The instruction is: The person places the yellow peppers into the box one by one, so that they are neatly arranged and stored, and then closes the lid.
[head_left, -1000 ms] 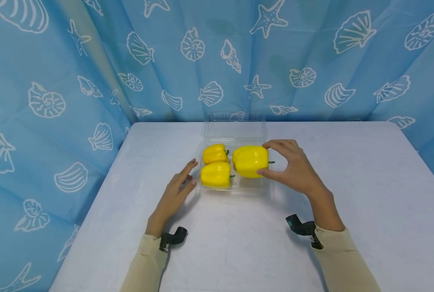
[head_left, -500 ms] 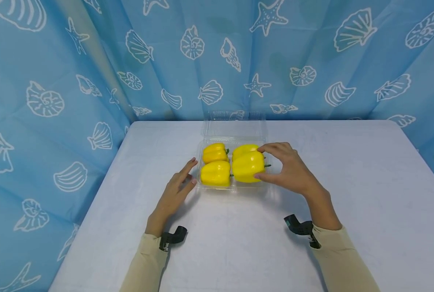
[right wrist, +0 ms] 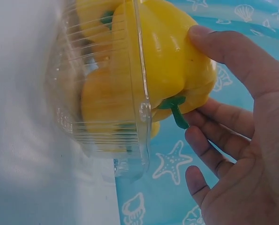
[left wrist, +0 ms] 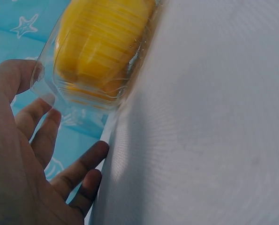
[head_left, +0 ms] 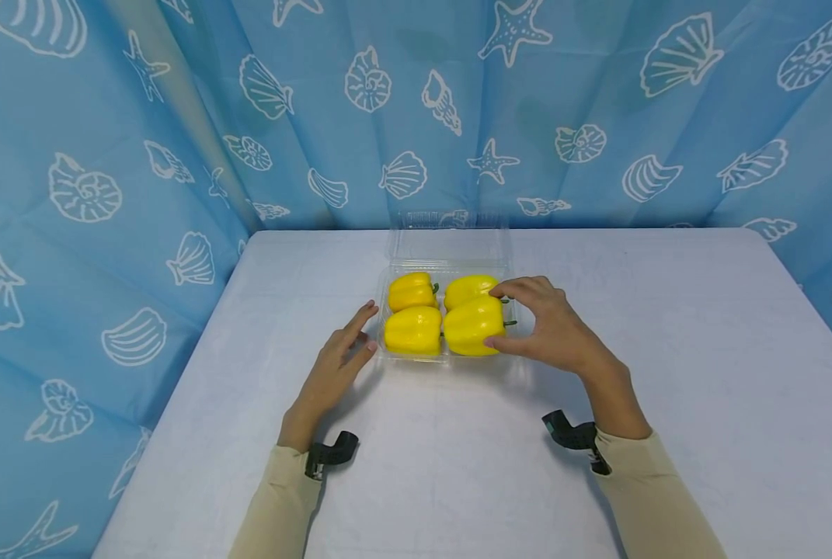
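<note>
Front right in a clear plastic clamshell box (head_left: pixel 450 247), a yellow bell pepper (head_left: pixel 471 328) is pinched between the thumb and fingers of my right hand (head_left: pixel 554 326). The right wrist view shows this pepper (right wrist: pixel 169 56) standing partly above the box rim, its green stem toward my palm. Three other yellow peppers lie in the box: one back left (head_left: pixel 412 292), one front left (head_left: pixel 412 332) and one back right (head_left: pixel 468 289), partly covered by the held one. My left hand (head_left: pixel 330 369), fingers extended, rests its thumb at the left wall of the box.
The box lid stands open toward the back edge of the white-covered table (head_left: pixel 667 349). Behind and to the left hangs a blue curtain (head_left: pixel 304 140) with white shell prints. Each wrist carries a black camera mount (head_left: pixel 572 435).
My right hand has brought its pepper toward me and down into the front right of the box, uncovering the back right pepper. The left hand stays in place.
</note>
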A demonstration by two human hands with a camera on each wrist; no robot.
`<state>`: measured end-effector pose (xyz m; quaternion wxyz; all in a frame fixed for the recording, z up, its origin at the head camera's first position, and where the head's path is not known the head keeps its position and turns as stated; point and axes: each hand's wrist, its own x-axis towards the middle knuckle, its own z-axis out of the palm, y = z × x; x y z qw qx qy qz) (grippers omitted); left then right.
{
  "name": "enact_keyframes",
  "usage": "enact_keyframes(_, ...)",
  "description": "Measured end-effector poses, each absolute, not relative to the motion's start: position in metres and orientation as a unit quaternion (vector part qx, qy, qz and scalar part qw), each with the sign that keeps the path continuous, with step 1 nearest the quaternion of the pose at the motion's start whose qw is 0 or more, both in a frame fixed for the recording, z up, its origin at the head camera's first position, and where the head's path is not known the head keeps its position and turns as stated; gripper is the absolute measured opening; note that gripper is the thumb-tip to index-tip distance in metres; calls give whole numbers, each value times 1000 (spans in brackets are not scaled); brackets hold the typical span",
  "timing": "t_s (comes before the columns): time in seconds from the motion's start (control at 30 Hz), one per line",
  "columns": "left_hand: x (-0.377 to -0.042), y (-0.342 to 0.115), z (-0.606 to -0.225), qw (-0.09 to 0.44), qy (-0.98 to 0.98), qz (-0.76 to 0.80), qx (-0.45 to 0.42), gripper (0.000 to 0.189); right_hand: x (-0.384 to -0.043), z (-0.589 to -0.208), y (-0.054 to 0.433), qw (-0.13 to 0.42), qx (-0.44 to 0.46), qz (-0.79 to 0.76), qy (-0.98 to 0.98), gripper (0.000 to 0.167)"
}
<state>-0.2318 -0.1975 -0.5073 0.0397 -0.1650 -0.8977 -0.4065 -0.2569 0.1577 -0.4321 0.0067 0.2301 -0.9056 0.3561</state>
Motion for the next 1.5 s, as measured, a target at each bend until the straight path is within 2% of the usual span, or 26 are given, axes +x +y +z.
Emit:
enact_keyframes(0.87,-231,-197,-506,41,-897,-407,-167,57,-260,-441,154,3,234,359,-903,69)
enact_keyframes(1.3,-230,-196,-504,30,-898,-407,-162,57,-261,-445,157,-25,213,334,-918,70)
enact_keyframes(1.5,-230,-195,-502,31,-899,-408,-157,56,-262,-446,155,-4,232,292,-928,71)
